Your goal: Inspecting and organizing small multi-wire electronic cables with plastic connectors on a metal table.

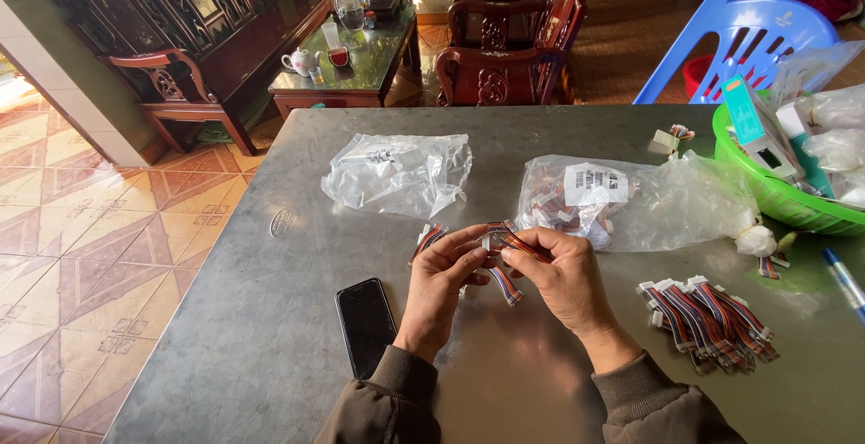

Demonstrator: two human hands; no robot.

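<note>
Together, my left hand (443,273) and right hand (557,274) were closed on one small cable (506,244), a short ribbon of coloured wires with a white plug at the end. My fingertips (505,259) pinched it from both sides, just above the middle of the table (270,336), toward the near edge. A loose tail of the same wires hung below my thumbs. To my mind, the step went best with the pinch kept close to the plug, so the thin wires were not bent sharply or pulled out of it, and with the strands kept flat rather than twisted.

Just beside my left hand lay another short cable (427,238), flat on the metal. Behind my hands, toward the far edge, lay two clear bags: the left bag (398,173) looked nearly empty, and the right bag (622,201) held more cables and bore a white label. A bundle (707,318) of cables lay near the right edge, well apart from my right hand. A phone (366,325) lay face up near the near edge, just left of my left wrist. A green basket (766,193) of packets sat at the far right corner, with a blue pen (845,280) in front of it. Nothing lay between my hands and the bags, so nothing stood in my way.
</note>
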